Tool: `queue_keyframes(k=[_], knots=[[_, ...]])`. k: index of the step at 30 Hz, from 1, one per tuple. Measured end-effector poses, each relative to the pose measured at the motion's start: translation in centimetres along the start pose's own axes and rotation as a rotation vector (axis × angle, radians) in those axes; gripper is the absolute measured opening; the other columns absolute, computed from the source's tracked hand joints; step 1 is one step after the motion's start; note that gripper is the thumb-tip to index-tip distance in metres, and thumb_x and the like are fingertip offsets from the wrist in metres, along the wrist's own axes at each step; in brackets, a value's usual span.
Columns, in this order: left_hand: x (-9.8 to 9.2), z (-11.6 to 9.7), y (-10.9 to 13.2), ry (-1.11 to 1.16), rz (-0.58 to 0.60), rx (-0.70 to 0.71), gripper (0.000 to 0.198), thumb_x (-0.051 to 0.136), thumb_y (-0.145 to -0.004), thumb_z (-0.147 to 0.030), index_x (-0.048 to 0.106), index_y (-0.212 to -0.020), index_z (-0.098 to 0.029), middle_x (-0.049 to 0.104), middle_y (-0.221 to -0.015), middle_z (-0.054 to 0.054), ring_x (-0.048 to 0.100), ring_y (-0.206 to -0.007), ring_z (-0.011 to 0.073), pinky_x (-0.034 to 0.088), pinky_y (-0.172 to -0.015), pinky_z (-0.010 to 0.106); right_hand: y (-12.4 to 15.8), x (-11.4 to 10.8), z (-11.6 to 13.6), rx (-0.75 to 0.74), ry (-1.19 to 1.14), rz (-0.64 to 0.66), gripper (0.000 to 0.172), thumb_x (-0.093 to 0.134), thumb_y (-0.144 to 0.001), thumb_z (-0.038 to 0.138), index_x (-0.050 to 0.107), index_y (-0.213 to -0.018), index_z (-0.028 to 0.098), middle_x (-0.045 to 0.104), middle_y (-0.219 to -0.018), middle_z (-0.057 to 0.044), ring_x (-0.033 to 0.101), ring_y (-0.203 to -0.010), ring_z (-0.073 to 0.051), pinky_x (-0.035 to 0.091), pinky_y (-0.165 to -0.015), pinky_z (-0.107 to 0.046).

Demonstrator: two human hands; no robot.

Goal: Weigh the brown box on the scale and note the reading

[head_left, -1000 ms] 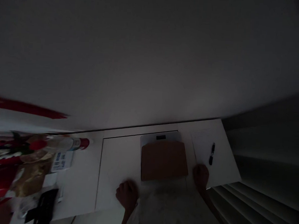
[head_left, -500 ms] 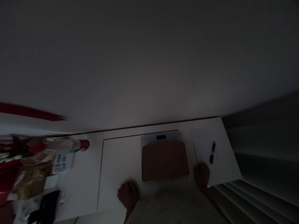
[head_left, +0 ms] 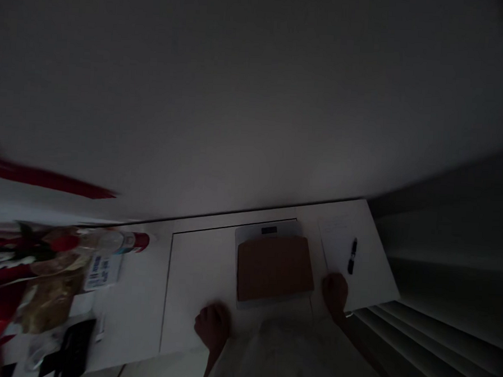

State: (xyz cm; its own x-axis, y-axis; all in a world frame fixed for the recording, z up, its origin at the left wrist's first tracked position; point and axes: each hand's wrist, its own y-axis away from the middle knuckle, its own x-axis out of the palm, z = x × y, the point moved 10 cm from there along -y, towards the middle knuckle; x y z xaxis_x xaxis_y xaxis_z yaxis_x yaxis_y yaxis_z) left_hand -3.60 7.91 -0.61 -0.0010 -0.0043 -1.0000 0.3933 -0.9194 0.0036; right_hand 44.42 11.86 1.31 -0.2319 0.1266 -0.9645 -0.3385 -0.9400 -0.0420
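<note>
Light is poor; detail is limited. A flat brown cardboard (head_left: pixel 275 267) piece lies on top of a grey scale (head_left: pixel 249 233), covering all but the scale's far strip and near edge, on a white table (head_left: pixel 196 275). The left hand (head_left: pixel 213 324) rests on the table near and to the left of the scale, apart from it. It appears loosely curled, but I cannot tell whether the fingers close on anything. The right hand (head_left: pixel 335 294) rests just off the scale's near right corner, close to the cardboard. Contact is not clear, and its grip cannot be judged either. Right of the scale lies a sheet of paper (head_left: pixel 367 276) with a black pen (head_left: pixel 351 255) on it, untouched. Well left of the scale lies a bottle (head_left: pixel 117 241) among packets. Compared with a second ago, almost nothing has changed: both hands keep their places and the cardboard sits as before. Only the viewpoint has drifted slightly, so the handling is at a standstill.
</note>
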Motion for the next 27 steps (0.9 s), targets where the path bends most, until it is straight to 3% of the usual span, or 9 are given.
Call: queue_keyframes(k=[11, 27], knots=[[0.55, -0.1, -0.03, -0.049, 0.055, -0.007, 0.035, 0.033, -0.091, -0.03, 0.061, -0.074, -0.018, 0.061, -0.082, 0.014, 0.053, -0.077, 0.0271, 0.033, -0.067, 0.038, -0.17, 0.13, -0.16, 0.024, -0.015, 0.029, 0.025, 0.04, -0.087, 0.026, 0.047, -0.064, 0.02, 0.051, -0.068, -0.005, 0.043, -0.071, -0.019, 0.028, -0.067, -0.032], [-0.19, -0.08, -0.36, 0.044, 0.036, -0.051, 0.037, 0.032, -0.092, -0.032, 0.059, -0.07, -0.018, 0.059, -0.079, 0.012, 0.049, -0.075, 0.0238, 0.029, -0.068, 0.036, -0.46, -0.33, 0.39, -0.003, -0.006, 0.006, 0.024, 0.042, -0.086, 0.026, 0.047, -0.064, 0.02, 0.049, -0.067, -0.003, 0.042, -0.07, -0.018, 0.027, -0.066, -0.032]])
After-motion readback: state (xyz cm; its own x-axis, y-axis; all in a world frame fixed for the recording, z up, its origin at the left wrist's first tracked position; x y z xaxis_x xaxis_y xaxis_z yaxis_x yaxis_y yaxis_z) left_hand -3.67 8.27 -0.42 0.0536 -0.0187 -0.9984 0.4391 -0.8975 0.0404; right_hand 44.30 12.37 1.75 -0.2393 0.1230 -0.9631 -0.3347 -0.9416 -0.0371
